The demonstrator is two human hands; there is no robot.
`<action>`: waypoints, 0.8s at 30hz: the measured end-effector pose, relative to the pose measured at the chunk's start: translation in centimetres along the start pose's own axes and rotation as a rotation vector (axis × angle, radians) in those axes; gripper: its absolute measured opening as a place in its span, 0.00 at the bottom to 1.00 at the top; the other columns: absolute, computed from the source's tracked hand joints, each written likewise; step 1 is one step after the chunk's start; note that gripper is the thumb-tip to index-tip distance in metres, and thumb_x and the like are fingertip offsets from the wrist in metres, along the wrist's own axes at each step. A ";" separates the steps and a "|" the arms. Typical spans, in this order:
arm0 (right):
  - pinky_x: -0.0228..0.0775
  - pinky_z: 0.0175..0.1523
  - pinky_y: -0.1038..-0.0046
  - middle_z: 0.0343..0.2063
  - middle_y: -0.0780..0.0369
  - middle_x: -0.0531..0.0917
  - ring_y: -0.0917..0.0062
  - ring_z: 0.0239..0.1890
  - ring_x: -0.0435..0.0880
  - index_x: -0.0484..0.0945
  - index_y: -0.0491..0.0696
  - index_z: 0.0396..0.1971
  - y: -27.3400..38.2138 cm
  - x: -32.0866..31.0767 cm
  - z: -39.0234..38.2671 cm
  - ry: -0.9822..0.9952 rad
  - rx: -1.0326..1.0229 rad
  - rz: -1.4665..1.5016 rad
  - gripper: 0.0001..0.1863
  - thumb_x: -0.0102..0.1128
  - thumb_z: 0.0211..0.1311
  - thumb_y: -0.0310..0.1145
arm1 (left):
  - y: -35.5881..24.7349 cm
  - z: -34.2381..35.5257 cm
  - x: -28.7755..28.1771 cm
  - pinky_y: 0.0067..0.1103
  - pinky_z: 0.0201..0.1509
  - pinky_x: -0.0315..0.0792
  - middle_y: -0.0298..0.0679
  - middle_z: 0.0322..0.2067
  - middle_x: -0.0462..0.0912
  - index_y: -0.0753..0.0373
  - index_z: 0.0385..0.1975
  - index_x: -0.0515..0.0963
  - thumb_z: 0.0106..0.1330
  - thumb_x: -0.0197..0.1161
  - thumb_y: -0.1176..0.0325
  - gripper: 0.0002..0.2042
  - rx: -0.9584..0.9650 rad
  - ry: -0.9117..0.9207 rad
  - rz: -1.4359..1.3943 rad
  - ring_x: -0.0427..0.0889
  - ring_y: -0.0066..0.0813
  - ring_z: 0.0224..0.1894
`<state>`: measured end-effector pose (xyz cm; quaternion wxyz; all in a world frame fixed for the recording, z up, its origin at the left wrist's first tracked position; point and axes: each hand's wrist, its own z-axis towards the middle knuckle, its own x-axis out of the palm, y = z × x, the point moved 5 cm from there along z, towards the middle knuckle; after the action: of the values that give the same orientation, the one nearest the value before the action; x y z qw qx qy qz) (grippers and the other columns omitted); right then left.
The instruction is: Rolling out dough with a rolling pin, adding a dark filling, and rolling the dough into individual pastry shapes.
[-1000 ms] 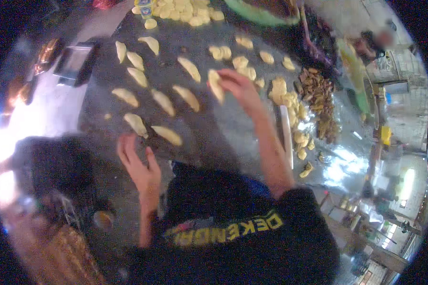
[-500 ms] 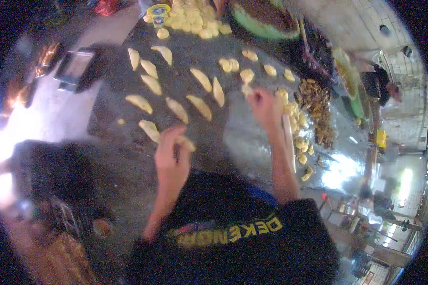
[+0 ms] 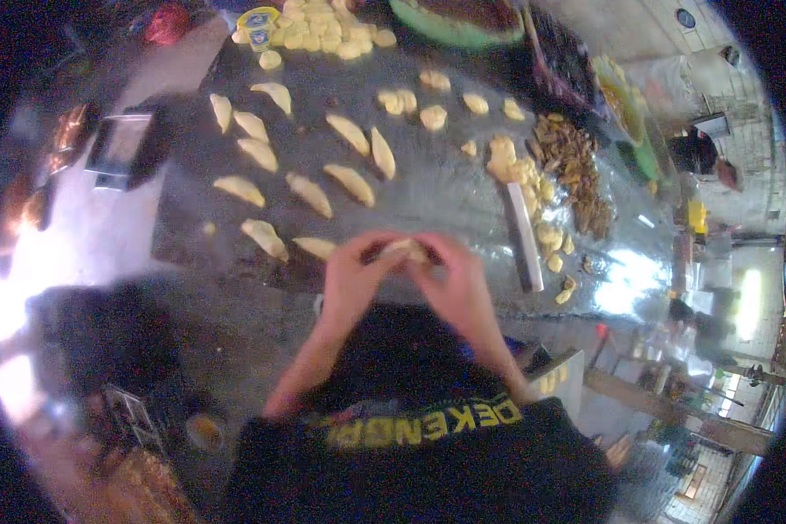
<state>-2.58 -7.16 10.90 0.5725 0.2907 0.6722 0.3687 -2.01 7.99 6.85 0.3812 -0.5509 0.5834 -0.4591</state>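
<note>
Close to my body, my left hand and my right hand meet with their fingers closed round a small pale dough piece; the fingers hide most of it. Just left of my left hand lies a shaped dough piece on the dark table. Several more long, tapered dough pieces are spread to the left and ahead. Beyond my right hand, small flattened dough pieces lie apart, with a heap of dough lumps to the right.
A pale flat bar lies against the lumps, beside a pile of brown pieces. At the far side are many dough balls, a yellow-rimmed cup and a green basin. A dark-framed tray stands off left.
My left hand has let go of a tapered dough piece, now on the table. My right hand has come back from the far dough pieces, and both hands have met round a dough piece.
</note>
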 end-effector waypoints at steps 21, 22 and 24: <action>0.63 0.64 0.63 0.51 0.56 0.78 0.64 0.56 0.75 0.74 0.44 0.52 3.7 2.9 -2.2 -0.064 0.316 1.781 0.30 0.50 0.63 0.56 | -2.4 -2.3 2.6 0.25 0.56 0.72 0.44 0.49 0.81 0.69 0.50 0.75 0.61 0.63 0.75 0.17 0.251 0.081 -0.350 0.79 0.27 0.51; 0.64 0.62 0.63 0.51 0.56 0.78 0.64 0.55 0.75 0.74 0.44 0.52 3.5 2.6 -1.5 -0.092 0.428 1.773 0.32 0.49 0.63 0.59 | -2.5 -1.6 2.6 0.26 0.59 0.70 0.47 0.54 0.77 0.69 0.56 0.71 0.62 0.63 0.75 0.21 0.410 0.101 -0.482 0.76 0.28 0.55; 0.70 0.56 0.63 0.50 0.56 0.79 0.64 0.51 0.78 0.72 0.39 0.53 3.8 -0.6 2.9 0.411 0.204 1.818 0.39 0.42 0.64 0.64 | -4.6 -0.8 1.1 0.27 0.62 0.67 0.49 0.62 0.68 0.68 0.64 0.60 0.61 0.63 0.74 0.30 0.533 0.100 -0.263 0.71 0.29 0.60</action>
<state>0.22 -5.11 14.16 -0.0934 0.6826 0.3041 0.6579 -1.53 7.14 11.55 0.4204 -0.4788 0.3843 -0.6680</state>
